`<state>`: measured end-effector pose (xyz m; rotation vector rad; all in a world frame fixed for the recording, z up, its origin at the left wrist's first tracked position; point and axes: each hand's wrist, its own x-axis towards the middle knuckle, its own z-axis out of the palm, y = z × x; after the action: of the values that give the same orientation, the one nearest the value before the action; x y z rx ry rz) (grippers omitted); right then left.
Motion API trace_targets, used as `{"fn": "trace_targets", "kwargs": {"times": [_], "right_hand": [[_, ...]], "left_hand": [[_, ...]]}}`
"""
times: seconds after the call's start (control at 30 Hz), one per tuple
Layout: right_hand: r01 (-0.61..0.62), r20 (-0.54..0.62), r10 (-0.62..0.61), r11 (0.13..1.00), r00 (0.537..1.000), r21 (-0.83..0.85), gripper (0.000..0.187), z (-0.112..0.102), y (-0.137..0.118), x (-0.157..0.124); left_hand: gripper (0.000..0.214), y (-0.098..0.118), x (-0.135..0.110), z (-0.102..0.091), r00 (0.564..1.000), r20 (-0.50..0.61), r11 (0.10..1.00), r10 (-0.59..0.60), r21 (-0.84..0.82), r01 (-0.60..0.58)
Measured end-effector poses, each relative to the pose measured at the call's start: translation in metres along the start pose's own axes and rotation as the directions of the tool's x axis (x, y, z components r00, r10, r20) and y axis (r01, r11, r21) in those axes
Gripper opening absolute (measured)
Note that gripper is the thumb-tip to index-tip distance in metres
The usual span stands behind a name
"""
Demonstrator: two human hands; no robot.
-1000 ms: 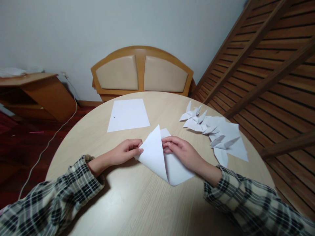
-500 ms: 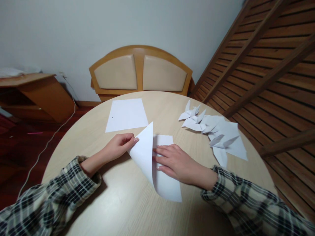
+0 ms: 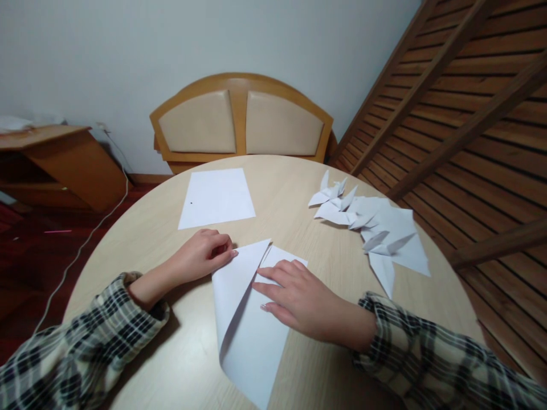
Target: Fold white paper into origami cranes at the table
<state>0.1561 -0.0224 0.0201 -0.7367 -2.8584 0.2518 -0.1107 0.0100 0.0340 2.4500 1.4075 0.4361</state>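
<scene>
A white sheet of paper (image 3: 260, 341) lies turned at an angle on the round table, its left part curled over towards the right in a loose fold. My left hand (image 3: 205, 253) pinches the upper left edge of the folded flap between thumb and fingers. On the flat part of the sheet, close beside the flap's edge, rests my right hand (image 3: 297, 296), its fingers stretched out and apart. Beyond my left hand lies another white sheet (image 3: 217, 199), flat, with a small dark dot on it.
Several folded paper cranes (image 3: 337, 208) stand in a row at the right of the table (image 3: 342, 364), some on white paper (image 3: 408, 250). A padded headboard (image 3: 241, 119) stands behind the table. Wooden slatted panels (image 3: 461, 142) rise on the right; a desk (image 3: 64, 171) is at left.
The sheet has turned and come nearer to me, and its raised flap now lies lower, folded further over. My right hand has shifted slightly left and nearer.
</scene>
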Motion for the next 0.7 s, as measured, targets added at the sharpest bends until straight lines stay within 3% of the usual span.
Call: {"fn": "trace_targets", "kwargs": {"times": [0.23, 0.43, 0.6, 0.7], "right_hand": [[0.048, -0.033, -0.047, 0.999, 0.998, 0.016, 0.03, 0.002, 0.005, 0.0], [0.022, -0.129, -0.026, 0.999, 0.991, -0.032, 0.026, 0.008, 0.007, -0.002], [-0.119, -0.145, 0.1, 0.984, 0.984, -0.133, 0.04, 0.01, 0.004, 0.0], [-0.127, -0.119, 0.106, 0.976, 0.987, -0.179, 0.048, 0.011, 0.004, 0.001]], "left_hand": [[0.024, -0.002, -0.001, 0.001, 1.0, 0.009, 0.999, 0.029, -0.041, -0.029], [0.025, -0.006, 0.0, 0.003, 0.999, 0.013, 0.999, 0.049, -0.023, -0.048], [0.025, -0.005, 0.0, 0.002, 0.999, 0.029, 0.999, 0.035, -0.009, -0.035], [0.025, -0.003, 0.001, 0.002, 0.999, 0.028, 1.0, 0.028, -0.011, -0.028]]}}
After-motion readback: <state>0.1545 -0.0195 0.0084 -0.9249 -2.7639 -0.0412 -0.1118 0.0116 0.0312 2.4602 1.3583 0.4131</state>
